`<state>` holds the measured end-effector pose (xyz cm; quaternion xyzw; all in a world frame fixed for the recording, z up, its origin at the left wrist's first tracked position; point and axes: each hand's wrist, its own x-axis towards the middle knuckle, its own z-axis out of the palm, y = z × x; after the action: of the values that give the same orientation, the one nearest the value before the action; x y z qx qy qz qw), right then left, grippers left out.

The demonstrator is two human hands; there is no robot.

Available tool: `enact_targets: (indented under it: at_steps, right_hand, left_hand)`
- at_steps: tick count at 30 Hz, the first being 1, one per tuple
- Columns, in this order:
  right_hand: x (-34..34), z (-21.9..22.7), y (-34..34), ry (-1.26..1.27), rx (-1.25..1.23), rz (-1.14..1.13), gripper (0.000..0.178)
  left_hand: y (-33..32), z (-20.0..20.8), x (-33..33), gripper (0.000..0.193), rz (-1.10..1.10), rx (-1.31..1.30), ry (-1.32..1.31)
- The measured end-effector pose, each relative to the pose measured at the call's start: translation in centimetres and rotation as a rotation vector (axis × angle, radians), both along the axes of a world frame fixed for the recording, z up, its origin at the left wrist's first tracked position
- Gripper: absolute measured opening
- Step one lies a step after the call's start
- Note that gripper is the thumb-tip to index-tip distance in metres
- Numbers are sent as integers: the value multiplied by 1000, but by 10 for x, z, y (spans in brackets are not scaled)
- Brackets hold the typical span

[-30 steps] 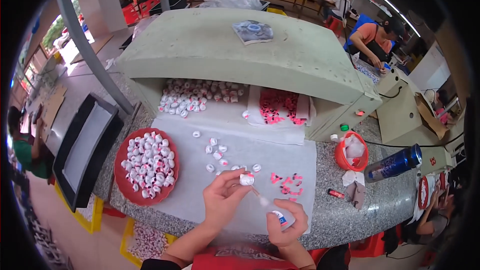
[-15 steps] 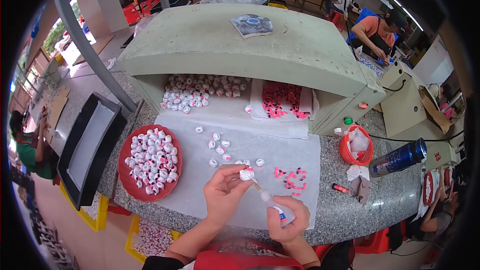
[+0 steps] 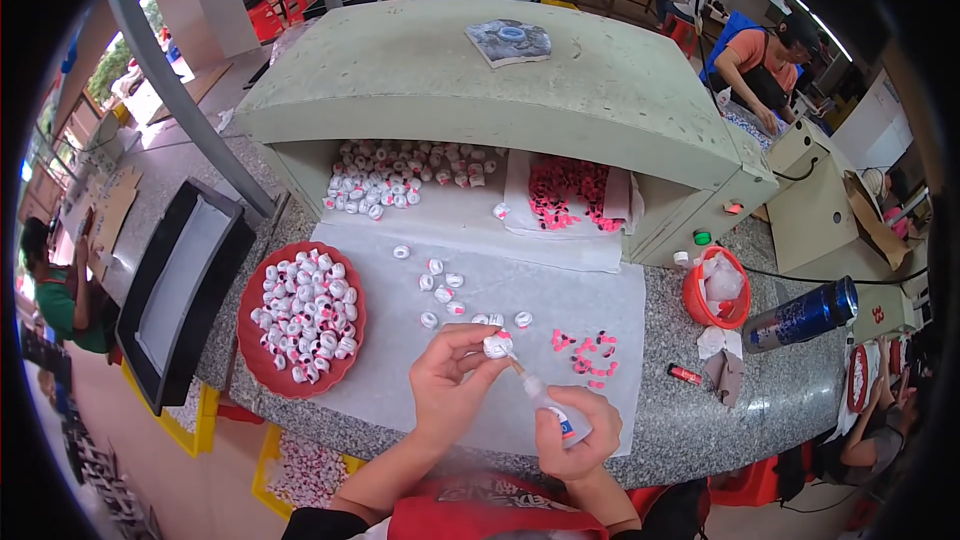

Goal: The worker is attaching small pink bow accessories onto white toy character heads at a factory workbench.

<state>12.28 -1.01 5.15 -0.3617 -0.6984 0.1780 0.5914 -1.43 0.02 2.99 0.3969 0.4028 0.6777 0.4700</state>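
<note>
Between the thumb and fingers of my left hand (image 3: pixel 452 380) is a small round white piece with pink on it (image 3: pixel 497 345). My right hand (image 3: pixel 580 435) grips a clear squeeze glue bottle (image 3: pixel 556 408), its thin nozzle tilted up and touching or nearly touching the white piece. Several similar white pieces (image 3: pixel 443 294) lie on the white paper sheet (image 3: pixel 390 360) beyond my left hand. Small pink and black bits (image 3: pixel 590 355) are scattered on the sheet to the right. A red scalloped bowl (image 3: pixel 250 365) heaped with white and pink pieces stands at the left.
Ahead stands a grey-green metal hood (image 3: pixel 480 90) with more white pieces and a pile of pink bits (image 3: pixel 575 190) inside. A red basket (image 3: pixel 700 310), blue tumbler (image 3: pixel 805 315) and red lighter-like stick (image 3: pixel 684 374) sit right; a black tray (image 3: pixel 180 290) left. Other people work nearby.
The view has shifted slightly. Both hands keep nearly the same pose, the white piece still in my left fingers and the bottle's nozzle still at it.
</note>
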Motion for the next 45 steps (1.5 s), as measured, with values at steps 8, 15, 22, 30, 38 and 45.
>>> enact_targets:
  at_steps: [8, 15, 22, 30, 38, 45]
  right_hand:
    - [1, 4, 1, -11, -24, 56, 20]
    - [6, 14, 1, -49, -77, 63, 18]
    - [8, 13, 1, -34, -161, 31, 16]
    - [10, 9, 3, 10, -81, 49, 19]
    - [10, 9, 4, 9, -146, 29, 18]
    - [11, 9, 6, -10, -123, -1, 17]
  left_hand:
    - [0, 2, -4, 30, 15, 27, 109]
    - [1, 4, -4, 29, -1, -6, 110]
    - [0, 7, -7, 31, -57, -82, 4]
    - [4, 4, -13, 32, -171, -200, -152]
    - [6, 4, -13, 34, -213, -212, -230]
    - [6, 3, -13, 35, -160, -238, -179]
